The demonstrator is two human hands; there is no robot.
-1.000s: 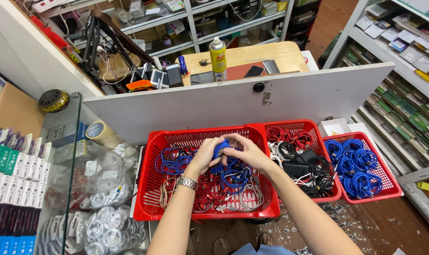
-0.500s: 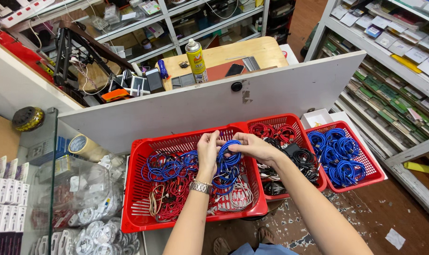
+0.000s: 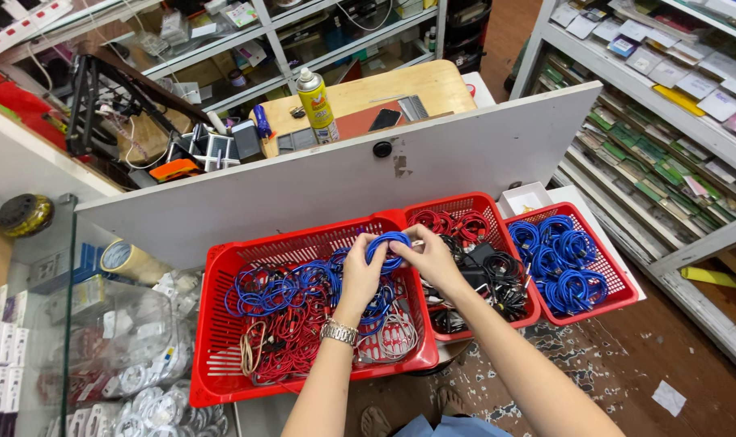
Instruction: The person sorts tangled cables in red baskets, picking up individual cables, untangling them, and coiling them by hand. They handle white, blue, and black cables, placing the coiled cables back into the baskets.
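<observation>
Both hands grip a coiled blue rubber-sheathed cable (image 3: 386, 245) above the back-right corner of a large red slotted plastic basket (image 3: 222, 340): left hand (image 3: 360, 275) closed on the loop's underside, right hand (image 3: 428, 255) pinching its far side. Cable looks light, limp, smooth & springy; prob. best gripped across the whole bundle. Tangled blue & red cords (image 3: 279, 311) fill the basket below.

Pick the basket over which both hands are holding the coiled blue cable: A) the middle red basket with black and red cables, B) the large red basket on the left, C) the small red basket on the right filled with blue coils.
B: the left hand and right hand hold the coiled blue cable above the large red basket, not the middle basket.
</observation>
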